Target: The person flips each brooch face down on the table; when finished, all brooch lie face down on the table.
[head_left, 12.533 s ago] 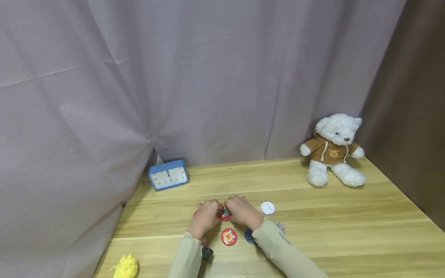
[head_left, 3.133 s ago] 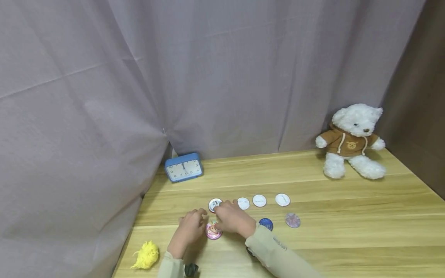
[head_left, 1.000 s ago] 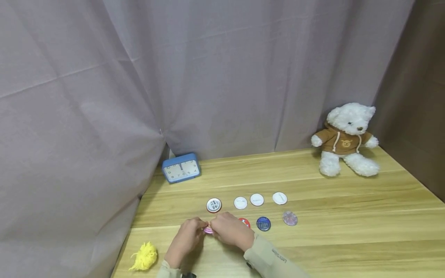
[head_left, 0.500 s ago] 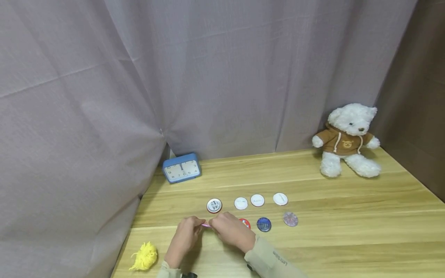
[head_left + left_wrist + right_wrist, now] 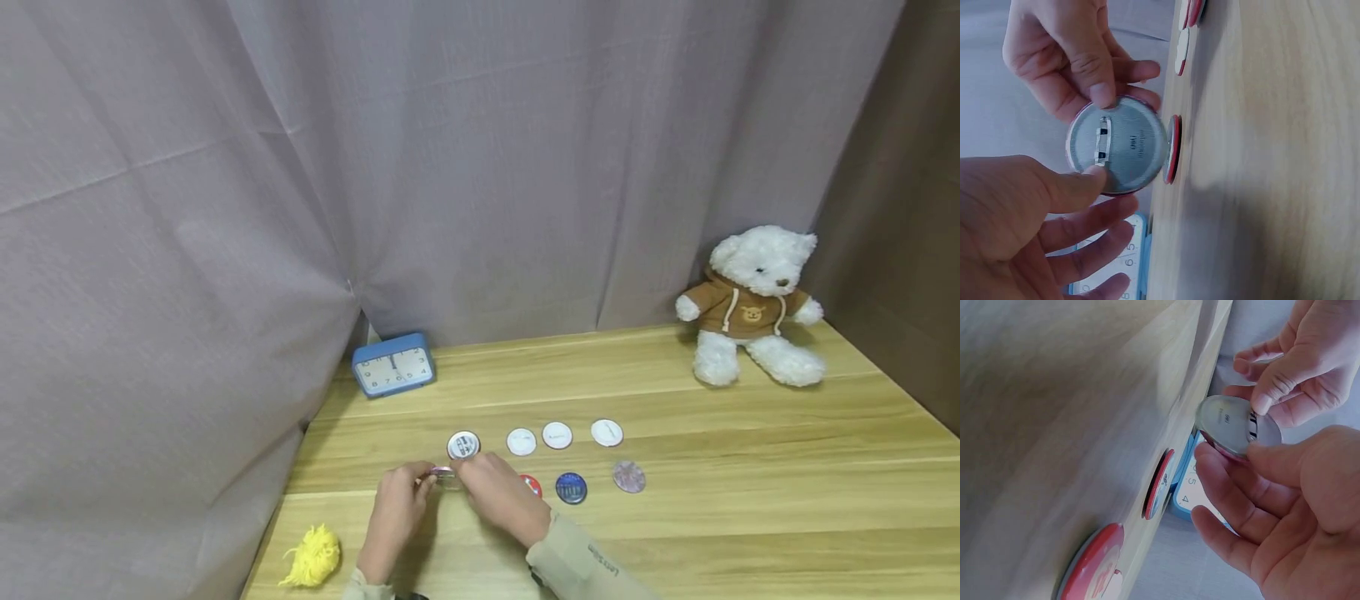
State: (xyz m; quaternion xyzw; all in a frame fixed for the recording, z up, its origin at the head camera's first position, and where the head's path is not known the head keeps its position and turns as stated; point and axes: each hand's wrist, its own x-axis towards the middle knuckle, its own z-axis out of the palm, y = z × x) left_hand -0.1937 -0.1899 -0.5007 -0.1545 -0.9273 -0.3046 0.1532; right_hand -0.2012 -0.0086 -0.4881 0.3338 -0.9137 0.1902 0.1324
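Note:
Both hands hold one round pin-back button badge (image 5: 444, 473) between them, over the table. Its silver metal back with the safety-pin clasp faces the wrist cameras, as the badge (image 5: 1138, 147) shows in the left wrist view. My left hand (image 5: 396, 508) pinches one edge, thumb tip beside the pin. My right hand (image 5: 498, 497) pinches the opposite edge, thumb on the back. Just behind them lies a badge (image 5: 463, 444) back side up. A red badge (image 5: 532, 484) is partly hidden by the right hand; a blue badge (image 5: 572, 488) and a pale purple badge (image 5: 628, 477) lie face up.
Three white-backed badges, including one white badge (image 5: 557, 435), lie in the back row. A blue clock (image 5: 393, 367) stands at the back left, a white teddy bear (image 5: 750, 308) at the back right. A yellow yarn bundle (image 5: 312, 556) lies front left on the wooden table (image 5: 712, 533).
Over the last second the held badge has tipped from its pink face to edge-on, its back now toward the wrist cameras. Earlier, it lay on the table. More badges now lie in rows.

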